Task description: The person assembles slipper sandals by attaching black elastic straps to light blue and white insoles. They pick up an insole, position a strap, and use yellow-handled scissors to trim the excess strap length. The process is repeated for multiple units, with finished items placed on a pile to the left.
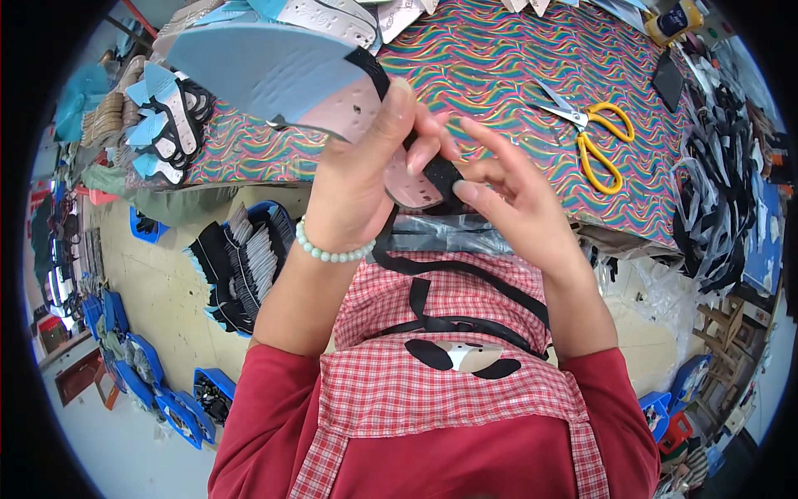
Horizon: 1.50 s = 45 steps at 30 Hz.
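A sole-shaped piece [274, 75], light blue at its broad end and pink at the other, is tilted above the near edge of the table. My left hand [353, 175], with a pale green bead bracelet at the wrist, is closed around its pink middle, thumb on top. A black strap [443, 179] crosses the narrow pink end. There my right hand [528, 200] pinches the strap with its thumb and lower fingers, the index finger stretched out. Yellow-handled scissors [586, 125] lie spread on the table, beyond my right hand.
Wavy multicoloured cloth [465, 62] covers the table. Similar strapped pieces [166, 125] are stacked at its left, and black strips [715, 175] hang at its right edge. A bottle [673, 22] stands far right. Blue bins [179, 416] and a filled basket [278, 224] sit below.
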{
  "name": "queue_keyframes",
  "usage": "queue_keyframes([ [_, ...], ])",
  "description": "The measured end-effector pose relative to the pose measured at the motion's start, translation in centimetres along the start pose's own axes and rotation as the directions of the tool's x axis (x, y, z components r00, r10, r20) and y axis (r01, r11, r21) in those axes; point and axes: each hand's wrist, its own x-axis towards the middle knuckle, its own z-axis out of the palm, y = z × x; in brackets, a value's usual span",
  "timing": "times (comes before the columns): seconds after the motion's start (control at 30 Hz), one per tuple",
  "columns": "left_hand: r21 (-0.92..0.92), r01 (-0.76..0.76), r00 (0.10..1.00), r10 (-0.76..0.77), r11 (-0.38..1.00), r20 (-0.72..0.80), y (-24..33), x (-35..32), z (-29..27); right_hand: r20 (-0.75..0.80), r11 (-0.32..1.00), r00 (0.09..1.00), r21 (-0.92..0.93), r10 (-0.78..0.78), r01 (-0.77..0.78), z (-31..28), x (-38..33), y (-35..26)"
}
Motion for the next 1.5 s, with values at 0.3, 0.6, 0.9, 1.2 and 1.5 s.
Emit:
queue_keyframes([
  [0.3, -0.598, -0.05, 0.995, 0.094, 0.8, 0.043, 0.9, -0.6, 0.1, 0.084, 0.612, 0.867, -0.675, -0.491, 0.412, 0.9, -0.6, -1.4],
  [0.6, -0.323, 0.019, 0.965, -0.102, 0.946, -0.243, 0.2, -0.7, 2.2, -0.185, 0.995, 0.977, -0.028, -0.103, 0.1, 3.1, -0.5, -0.4],
  [0.9, 0.787, -0.582, 0.803, 0.296, 0.205, 0.517, 3.8, -1.1, -1.1, 0.354, 0.519, 0.832, -0.658, -0.427, 0.546, -3.3, 0.0, -7.7],
  [1.2, 0.623, -0.147, 0.987, 0.068, 0.768, 0.149, 3.6, -3.3, 2.1, -0.064, 0.761, 0.806, -0.381, -0.589, 0.525, -2.6, 0.1, -8.5],
  [1.5, 0.262, -0.111, 0.979, 0.151, 0.959, -0.139, 1.7, -3.7, 4.0, -0.276, 0.732, 0.68, -0.311, -0.679, 0.606, 2.6, 0.6, -2.1],
])
